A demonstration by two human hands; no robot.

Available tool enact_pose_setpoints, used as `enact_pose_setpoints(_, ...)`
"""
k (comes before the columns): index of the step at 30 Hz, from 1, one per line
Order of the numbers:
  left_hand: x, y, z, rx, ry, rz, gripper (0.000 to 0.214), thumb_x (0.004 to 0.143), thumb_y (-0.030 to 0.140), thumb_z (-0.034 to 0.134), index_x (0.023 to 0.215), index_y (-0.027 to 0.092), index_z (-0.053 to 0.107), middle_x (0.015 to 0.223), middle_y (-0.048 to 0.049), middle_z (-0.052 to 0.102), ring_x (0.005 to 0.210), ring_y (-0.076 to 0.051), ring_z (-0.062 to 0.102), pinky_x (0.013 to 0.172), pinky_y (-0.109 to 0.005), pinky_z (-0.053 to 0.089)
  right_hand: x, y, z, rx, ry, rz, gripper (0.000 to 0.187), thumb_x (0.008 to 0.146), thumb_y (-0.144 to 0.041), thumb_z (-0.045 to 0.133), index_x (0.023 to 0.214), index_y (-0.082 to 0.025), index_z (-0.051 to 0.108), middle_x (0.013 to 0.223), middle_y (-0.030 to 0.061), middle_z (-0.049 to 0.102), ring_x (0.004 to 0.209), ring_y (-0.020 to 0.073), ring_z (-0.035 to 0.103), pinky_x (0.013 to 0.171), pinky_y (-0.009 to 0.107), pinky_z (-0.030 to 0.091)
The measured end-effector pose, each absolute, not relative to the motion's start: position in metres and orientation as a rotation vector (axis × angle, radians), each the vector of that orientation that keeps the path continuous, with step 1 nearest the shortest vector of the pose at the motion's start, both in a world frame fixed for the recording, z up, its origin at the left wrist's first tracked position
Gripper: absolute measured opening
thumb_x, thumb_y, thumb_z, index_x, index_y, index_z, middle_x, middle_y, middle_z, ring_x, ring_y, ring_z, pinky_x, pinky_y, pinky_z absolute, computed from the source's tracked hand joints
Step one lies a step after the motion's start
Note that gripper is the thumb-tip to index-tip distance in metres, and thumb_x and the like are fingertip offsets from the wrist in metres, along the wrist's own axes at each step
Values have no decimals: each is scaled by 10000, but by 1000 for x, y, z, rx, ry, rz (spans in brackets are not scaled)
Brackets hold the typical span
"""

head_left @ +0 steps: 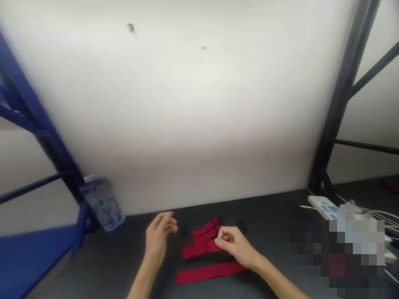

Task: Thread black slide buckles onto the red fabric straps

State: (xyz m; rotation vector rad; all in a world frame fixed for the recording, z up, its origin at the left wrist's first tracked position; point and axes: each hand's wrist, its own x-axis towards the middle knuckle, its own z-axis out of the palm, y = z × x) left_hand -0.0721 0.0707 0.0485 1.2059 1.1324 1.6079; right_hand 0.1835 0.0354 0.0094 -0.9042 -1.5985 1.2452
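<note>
Left-hand fingers [168, 220] hang loosely half open, holding nothing, just left of the red webbing strap [199, 250]; right-hand fingers [222, 235] pinch it closely and firmly, with black plastic rings [241, 226] just beyond them.

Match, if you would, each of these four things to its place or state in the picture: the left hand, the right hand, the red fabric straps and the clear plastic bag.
Things:
1. left hand
2. right hand
3. red fabric straps
4. clear plastic bag

Places or states:
A. beside the blue rack upright
B. lying flat on the dark tabletop
C. curled over the straps
D. raised to one side of the straps

Pairs: 1-D, 2-C, 3-B, 4-A.
</note>
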Motion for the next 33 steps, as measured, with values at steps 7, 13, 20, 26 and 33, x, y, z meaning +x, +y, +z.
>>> enact_pose_setpoints(7,-115,84,18,2129,1761,946,397,743,501,661,994,196,708,939,-93,672,940,-308,602,877,-409,445,182,30,10,-945,-1789,1231,219,807,-283,634,651,-164,538,577,-51,444,548,92,376,531,226,273)
enact_pose_setpoints(13,-122,89,5,2301,1795,630,345,816,400,601,1104,232,688,1113,-104,616,1090,-307,529,949,-408,398,183,31,9,-962,-1798,1195,207,807,-265,627,650,-163,538,584,-49,455,556,93,383,531,223,277)
enact_pose_setpoints(20,-127,95,-3,2353,1812,587,322,824,375,612,1120,263,674,1116,-74,602,1065,-271,550,931,-387,420,182,29,12,-974,-1809,1191,185,795,-245,633,655,-155,552,574,-55,449,548,87,388,526,215,281)
enact_pose_setpoints(26,-114,86,13,2330,1717,870,360,823,384,620,1144,230,664,1141,-92,599,1084,-275,548,967,-413,421,183,29,14,-973,-1818,1182,176,794,-242,634,660,-151,565,579,-54,458,553,87,393,531,212,287)
enact_pose_setpoints(33,-50,48,44,2150,1259,774,309,845,398,610,1070,207,703,1033,-66,700,826,-197,620,763,-288,477,184,31,11,-948,-1775,1203,200,808,-264,629,662,-150,557,584,-52,457,556,87,380,535,215,287)
